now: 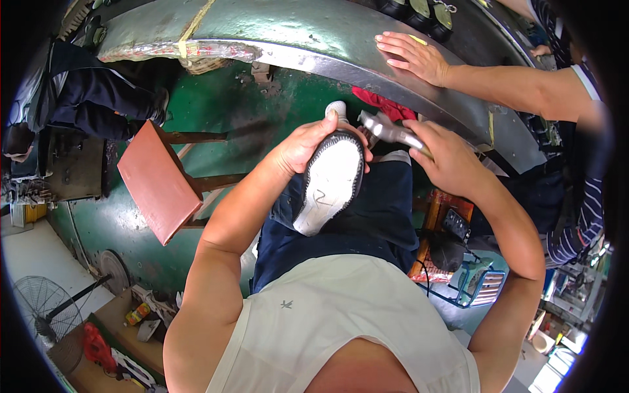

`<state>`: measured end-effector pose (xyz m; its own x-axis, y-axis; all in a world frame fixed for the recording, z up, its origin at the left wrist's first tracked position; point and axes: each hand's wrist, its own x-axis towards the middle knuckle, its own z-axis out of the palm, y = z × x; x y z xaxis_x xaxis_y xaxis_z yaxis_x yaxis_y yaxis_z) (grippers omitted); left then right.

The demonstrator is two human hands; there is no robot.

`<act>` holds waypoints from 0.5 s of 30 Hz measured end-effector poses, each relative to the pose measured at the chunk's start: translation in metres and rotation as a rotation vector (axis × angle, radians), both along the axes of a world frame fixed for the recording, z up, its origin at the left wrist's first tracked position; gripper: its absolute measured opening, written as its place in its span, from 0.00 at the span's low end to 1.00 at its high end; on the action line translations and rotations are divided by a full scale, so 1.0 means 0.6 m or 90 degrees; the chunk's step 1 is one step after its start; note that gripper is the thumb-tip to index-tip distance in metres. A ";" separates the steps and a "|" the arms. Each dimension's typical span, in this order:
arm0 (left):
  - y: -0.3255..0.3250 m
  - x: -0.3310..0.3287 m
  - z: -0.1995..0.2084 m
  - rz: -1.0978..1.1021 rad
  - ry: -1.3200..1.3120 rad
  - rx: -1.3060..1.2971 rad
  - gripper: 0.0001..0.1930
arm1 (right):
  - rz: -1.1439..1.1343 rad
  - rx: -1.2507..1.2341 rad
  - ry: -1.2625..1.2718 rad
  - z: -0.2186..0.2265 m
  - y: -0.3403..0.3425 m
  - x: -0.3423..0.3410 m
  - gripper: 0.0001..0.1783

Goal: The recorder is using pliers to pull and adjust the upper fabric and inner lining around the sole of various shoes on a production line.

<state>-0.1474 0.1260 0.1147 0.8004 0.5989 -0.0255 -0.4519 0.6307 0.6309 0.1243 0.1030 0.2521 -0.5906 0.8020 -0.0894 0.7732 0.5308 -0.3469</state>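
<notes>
Sole side up, a partly made shoe [331,180] with a white bottom and a black gathered edge lies above my lap. My left hand [304,145] is closed around its far end, thumb on the left side and fingers reaching round to the right. A metal hammer [392,131] is gripped by the handle in my right hand [445,157]. Its head points left, just beside the far end of the shoe and apart from the sole. A pale rounded tip [336,110] shows beyond my left thumb.
A long metal-topped bench [288,29] curves across the far side. Another person's hand [416,57] rests flat on it, near several dark shoes [419,16]. A red cloth [383,103] hangs below. Left stands a reddish-brown stool [157,187]; a fan [42,311] is lower left.
</notes>
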 end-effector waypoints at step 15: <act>0.025 0.029 -0.048 0.049 0.118 -0.020 0.45 | 0.160 0.588 -0.430 0.042 0.020 -0.056 0.23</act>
<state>-0.1297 0.1412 0.0862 0.7320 0.6549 -0.1881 -0.3772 0.6193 0.6886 0.0907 0.1153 0.2773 -0.7969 0.5940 0.1100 0.4904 0.5298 0.6920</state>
